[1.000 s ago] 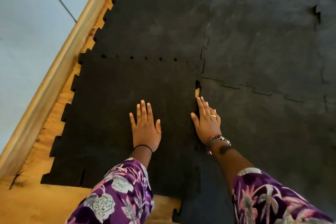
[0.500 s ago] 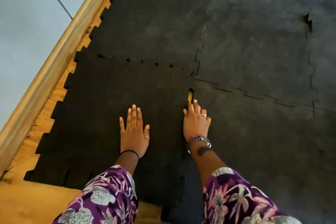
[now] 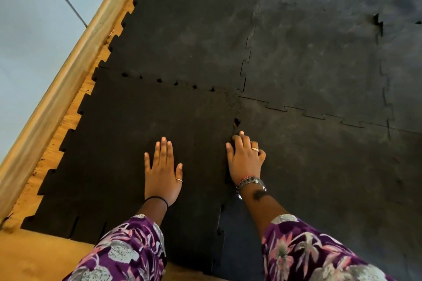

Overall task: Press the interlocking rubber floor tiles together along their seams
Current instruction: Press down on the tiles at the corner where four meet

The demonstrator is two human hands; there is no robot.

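Note:
Black rubber floor tiles with toothed edges cover the floor. My left hand (image 3: 162, 172) lies flat, fingers spread, on the near left tile (image 3: 114, 143). My right hand (image 3: 245, 158) rests with bent fingers on the seam (image 3: 235, 125) between that tile and the near right tile (image 3: 319, 178). A small gap (image 3: 236, 122) shows wood just beyond my right fingertips. The seam to the far left tile (image 3: 182, 29) has several small open holes (image 3: 175, 83).
A wooden baseboard (image 3: 68, 70) runs diagonally along the left, with a pale wall (image 3: 27, 29) behind it. Bare wooden floor (image 3: 34, 258) shows at the near left. A raised tile corner (image 3: 378, 20) sticks up at the far right.
My right hand has slid back along the seam and its fingers have curled. The gap in the seam looks smaller. The left hand stays flat on the tile.

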